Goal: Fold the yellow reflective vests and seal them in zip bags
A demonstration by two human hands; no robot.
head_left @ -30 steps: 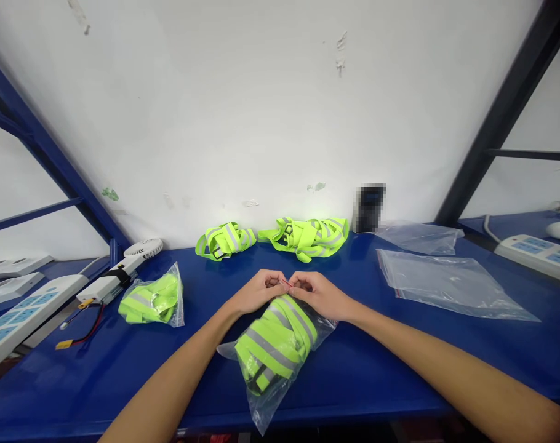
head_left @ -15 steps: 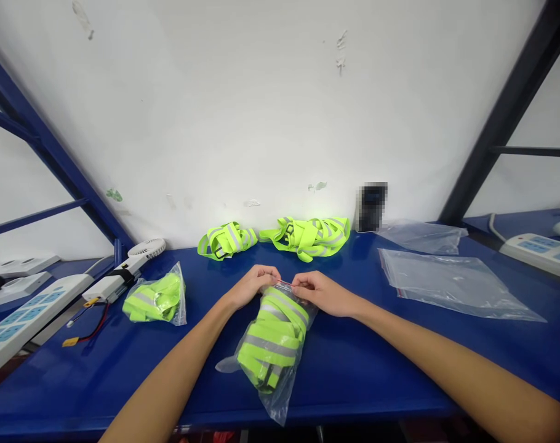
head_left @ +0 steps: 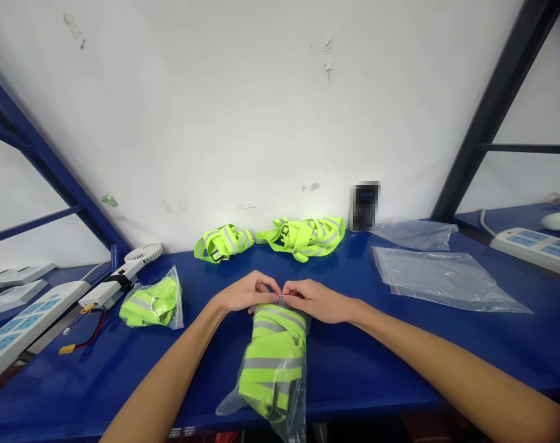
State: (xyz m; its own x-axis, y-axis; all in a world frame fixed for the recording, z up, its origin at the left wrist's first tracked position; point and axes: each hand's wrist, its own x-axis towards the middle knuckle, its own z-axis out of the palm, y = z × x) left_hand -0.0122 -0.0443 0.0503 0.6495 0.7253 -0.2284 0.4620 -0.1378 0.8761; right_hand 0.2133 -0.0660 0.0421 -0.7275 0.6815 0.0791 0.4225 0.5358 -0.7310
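A clear zip bag (head_left: pixel 296 394) with a folded yellow-green reflective strap (head_left: pixel 273 351) inside lies before me, its lower end at the table's front edge. My left hand (head_left: pixel 248 291) pinches the red-lined top of this bag. Close beside it, my right hand (head_left: pixel 317 300) pinches the same edge, the fingertips of both hands almost meeting. Against the wall lie two loose bundles of reflective strap, a smaller one (head_left: pixel 223 242) and a larger one (head_left: pixel 308 237). Another bagged reflective strap (head_left: pixel 153 301) rests to the left.
Flat clear zip bags (head_left: pixel 441 280) lie at the right on the blue table (head_left: pixel 354 369). A dark pixelated object (head_left: pixel 365 206) leans on the wall. A white fan (head_left: pixel 144 253), a battery lead (head_left: pixel 92 335) and a power strip (head_left: pixel 35 323) are at the left; another power strip (head_left: pixel 533 249) is at the right.
Both hands have drawn closer together along the bag's top edge and come slightly nearer to me. The bag with the strap has shifted down toward the front edge and stands straighter.
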